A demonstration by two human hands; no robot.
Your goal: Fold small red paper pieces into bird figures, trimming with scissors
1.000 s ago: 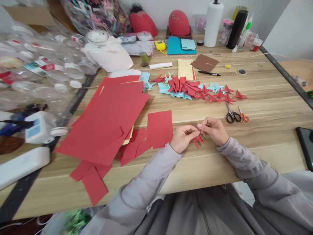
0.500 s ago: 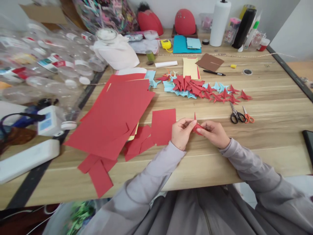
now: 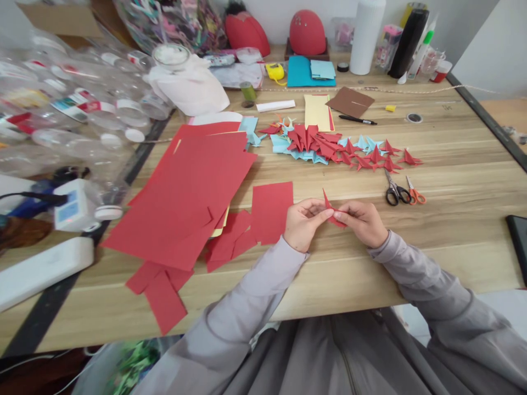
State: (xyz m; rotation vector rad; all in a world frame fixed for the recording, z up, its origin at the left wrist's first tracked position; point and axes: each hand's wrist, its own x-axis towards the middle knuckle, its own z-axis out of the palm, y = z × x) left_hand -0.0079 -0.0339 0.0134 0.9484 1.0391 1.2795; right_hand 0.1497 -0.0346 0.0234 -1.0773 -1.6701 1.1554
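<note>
Between my two hands, just above the table, is a small folded red paper (image 3: pixel 326 199) with a thin point sticking up. My left hand (image 3: pixel 303 221) pinches its left side between thumb and fingers. From the right, my right hand (image 3: pixel 363 220) pinches the other side, the thumbs nearly meeting; part of the paper is hidden behind them. A red paper square (image 3: pixel 272 213) lies flat just left of my left hand. Beyond my hands, a cluster of folded red paper cranes (image 3: pixel 307 138) lies with light blue ones (image 3: pixel 281 144).
Large red sheets (image 3: pixel 185 192) cover the left side, with red scraps (image 3: pixel 164 299) in front. Black scissors (image 3: pixel 396 195) and orange scissors (image 3: pixel 415 196) lie to the right. Plastic bottles (image 3: pixel 86 109) crowd the far left. A pen (image 3: pixel 357 119) and brown paper (image 3: pixel 349 102) lie further back.
The folded red paper has turned a little, its upright point now leaning left and more of its lower part showing under my right thumb. The whole view has shifted slightly.
</note>
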